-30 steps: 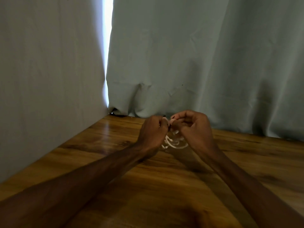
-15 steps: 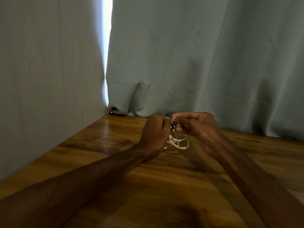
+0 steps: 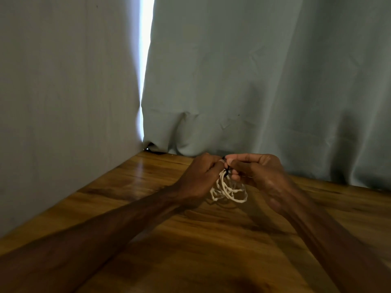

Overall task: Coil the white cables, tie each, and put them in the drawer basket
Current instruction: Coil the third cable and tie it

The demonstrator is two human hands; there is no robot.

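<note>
Pinching the tie (image 3: pixel 226 168) atop the coil (image 3: pixel 229 192) with left hand (image 3: pixel 198 176) and right hand (image 3: pixel 261 172), I judge it light and floppy, best gripped at that bundled top.

Both hands meet above the far part of a glossy brown wooden table (image 3: pixel 148 208), near its back edge: left hand (image 3: pixel 196 178) and right hand (image 3: pixel 260 176), fingers curled, pinching a small black tie (image 3: pixel 226 169) at the top of a coiled white cable (image 3: pixel 227 190). Cable loops hang below the fingertips; contact with the tabletop unclear. Pale grey-green curtain (image 3: pixel 264 81) along the back edge, plain grey wall (image 3: pixel 63 92) along the left edge, bright strip of light (image 3: pixel 146 49) between them at the far left corner.
</note>
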